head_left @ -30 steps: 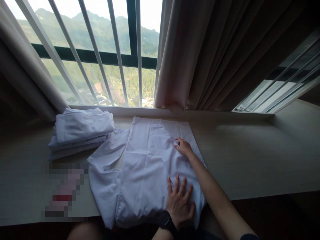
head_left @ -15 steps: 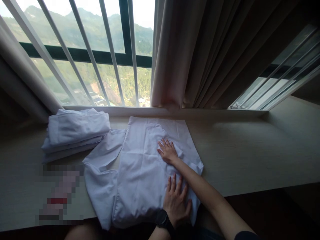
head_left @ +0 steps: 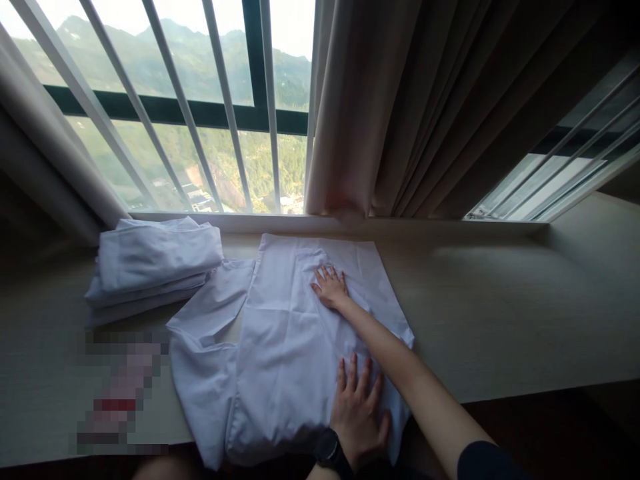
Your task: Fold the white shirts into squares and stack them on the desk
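Observation:
A white shirt [head_left: 280, 347] lies spread on the pale tabletop, with one sleeve [head_left: 203, 373] bent out to the left. Its other sleeve seems to be folded across the body under my hands. My right hand [head_left: 330, 288] rests flat on the upper part of the cloth, fingers spread. Lower down, near the front edge, my left hand [head_left: 359, 413] presses palm-down on the fabric, its fingers apart. A black watch [head_left: 327, 448] is on my left wrist.
Folded white garments [head_left: 160, 257] are stacked at the back left. In front of the stack is a blurred-out pinkish item [head_left: 125, 380]. A barred window [head_left: 200, 127] and heavy curtains [head_left: 400, 113] stand behind the tabletop [head_left: 500, 313].
My right hand has slid slightly up and left over the shirt, smoothing across the folded part. My left hand has stayed nearly in place. The view has shifted a little.

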`<move>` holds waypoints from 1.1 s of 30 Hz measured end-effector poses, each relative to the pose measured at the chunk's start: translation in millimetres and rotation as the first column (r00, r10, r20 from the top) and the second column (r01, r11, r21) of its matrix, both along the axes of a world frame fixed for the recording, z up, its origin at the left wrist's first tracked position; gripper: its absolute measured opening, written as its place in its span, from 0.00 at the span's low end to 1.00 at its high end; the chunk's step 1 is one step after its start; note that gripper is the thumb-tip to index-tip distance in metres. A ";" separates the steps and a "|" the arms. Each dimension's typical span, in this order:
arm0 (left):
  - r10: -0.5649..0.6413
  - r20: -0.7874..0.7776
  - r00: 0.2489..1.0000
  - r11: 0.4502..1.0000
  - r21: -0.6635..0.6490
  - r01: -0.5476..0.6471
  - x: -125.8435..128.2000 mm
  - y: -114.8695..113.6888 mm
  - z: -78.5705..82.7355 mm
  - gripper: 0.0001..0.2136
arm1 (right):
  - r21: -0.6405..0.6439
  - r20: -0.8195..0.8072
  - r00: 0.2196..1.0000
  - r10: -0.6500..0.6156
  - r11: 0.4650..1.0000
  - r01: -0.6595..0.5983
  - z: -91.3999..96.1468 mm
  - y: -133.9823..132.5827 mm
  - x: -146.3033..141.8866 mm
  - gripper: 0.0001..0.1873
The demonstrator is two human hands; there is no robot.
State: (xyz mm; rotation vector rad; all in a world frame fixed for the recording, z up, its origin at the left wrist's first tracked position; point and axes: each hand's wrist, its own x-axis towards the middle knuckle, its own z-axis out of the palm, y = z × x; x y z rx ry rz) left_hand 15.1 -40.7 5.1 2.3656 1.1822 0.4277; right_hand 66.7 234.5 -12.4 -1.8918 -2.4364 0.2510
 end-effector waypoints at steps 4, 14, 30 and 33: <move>-0.017 0.005 1.000 1.000 -0.010 0.017 -0.4 1.0 -6.0 0.39 | 0.002 0.004 1.000 0.007 1.000 -0.007 -0.3 42.6 -17.9 0.37; -0.060 -0.059 0.996 0.994 0.091 0.065 10.7 12.5 -55.9 0.38 | -0.092 -0.040 0.990 -0.135 0.987 0.131 1.8 108.7 -62.4 0.35; 0.022 -0.044 0.999 0.999 0.036 -0.020 2.9 0.9 -0.8 0.34 | 0.099 0.014 0.998 0.057 0.993 -0.058 -6.6 -129.7 57.6 0.30; 0.014 -0.023 1.000 0.999 0.048 -0.012 3.1 -4.3 3.7 0.34 | 0.108 0.024 0.998 0.064 0.992 -0.066 -6.6 -128.4 54.7 0.30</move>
